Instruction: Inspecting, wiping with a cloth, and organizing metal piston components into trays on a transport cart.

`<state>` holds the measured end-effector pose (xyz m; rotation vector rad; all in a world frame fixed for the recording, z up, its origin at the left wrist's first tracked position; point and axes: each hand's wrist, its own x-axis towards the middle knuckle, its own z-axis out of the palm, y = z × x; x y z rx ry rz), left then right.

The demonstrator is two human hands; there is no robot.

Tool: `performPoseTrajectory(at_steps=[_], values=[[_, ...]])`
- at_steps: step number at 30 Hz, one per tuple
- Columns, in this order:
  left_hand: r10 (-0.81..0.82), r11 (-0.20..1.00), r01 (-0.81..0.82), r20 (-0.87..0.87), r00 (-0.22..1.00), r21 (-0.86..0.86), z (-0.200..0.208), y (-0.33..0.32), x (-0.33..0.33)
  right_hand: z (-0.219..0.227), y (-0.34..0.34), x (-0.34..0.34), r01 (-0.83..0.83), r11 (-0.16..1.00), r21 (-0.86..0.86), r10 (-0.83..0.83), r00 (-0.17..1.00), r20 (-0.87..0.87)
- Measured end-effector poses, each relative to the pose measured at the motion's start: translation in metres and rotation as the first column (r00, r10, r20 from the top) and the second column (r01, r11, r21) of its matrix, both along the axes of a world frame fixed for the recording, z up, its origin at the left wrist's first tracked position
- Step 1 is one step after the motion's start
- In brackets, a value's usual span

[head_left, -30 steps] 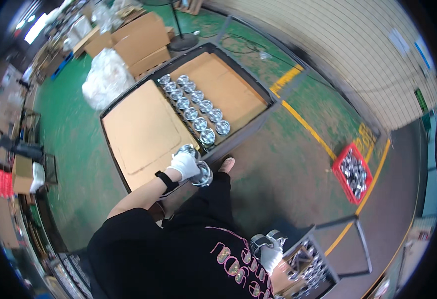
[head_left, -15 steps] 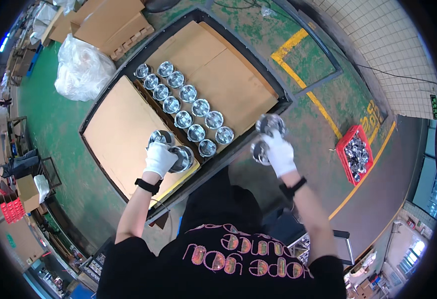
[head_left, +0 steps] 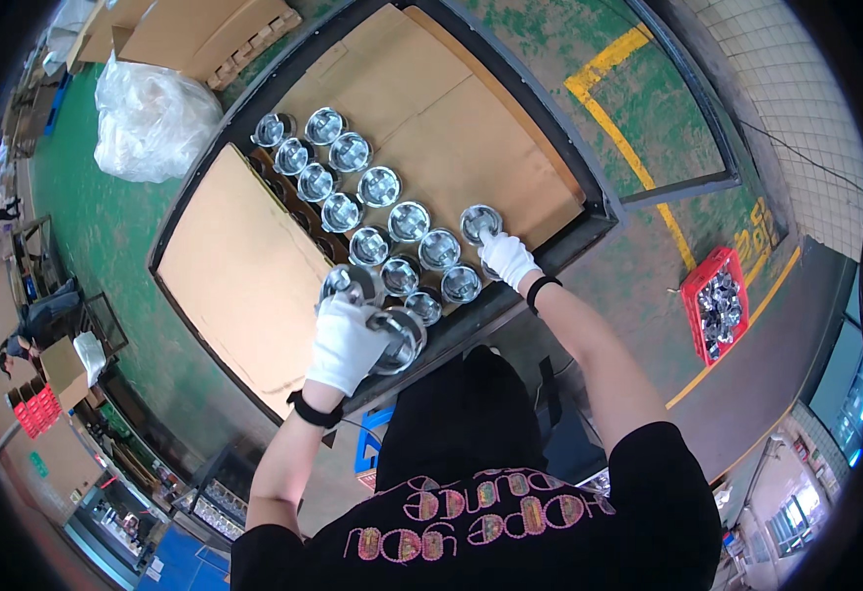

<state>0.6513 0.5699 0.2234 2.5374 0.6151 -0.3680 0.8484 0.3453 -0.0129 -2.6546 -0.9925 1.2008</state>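
Note:
My left hand (head_left: 343, 345), in a white glove, is closed on two silver metal pistons, a far one (head_left: 352, 285) and a near one (head_left: 399, 341), above the box's near edge. At the near right of the box, the fingers of my right hand (head_left: 507, 258), also gloved, grip a piston (head_left: 480, 225) over the cardboard. Part of another piston shows beneath that hand, mostly hidden. Two slanting rows of pistons (head_left: 379, 186) stand on the brown cardboard sheet (head_left: 431, 108), left of my right hand.
A dark-rimmed box (head_left: 604, 222) surrounds the cardboard, with a pale cardboard panel (head_left: 239, 266) on its left. A red crate (head_left: 717, 305) of metal parts stands on the floor at right. A clear plastic bundle (head_left: 151, 118) lies at far left; a person (head_left: 42, 320) is beyond.
My right hand has brought its pistons from beyond the box's right edge in over the cardboard, beside the rows. My left hand still holds its two pistons, now closer to the rows.

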Motion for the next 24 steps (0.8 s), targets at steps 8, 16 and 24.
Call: performPoseTrajectory(at_steps=[8,16,24], values=[[-0.266,0.935,0.263,-0.019,0.964,0.236,-0.114,0.004,0.157,0.046,-0.004,-0.016,0.266,0.944,0.195,-0.278,0.96,0.036],[-0.15,0.893,0.31,-0.434,0.888,0.326,-0.213,-0.005,0.247,0.155,-0.118,-0.089,0.347,0.879,0.327,-0.438,0.859,0.264],[-0.263,0.836,0.428,-0.435,0.861,0.343,-0.222,-0.015,0.232,0.194,-0.228,-0.232,0.77,0.638,0.008,-0.742,0.613,0.273]])
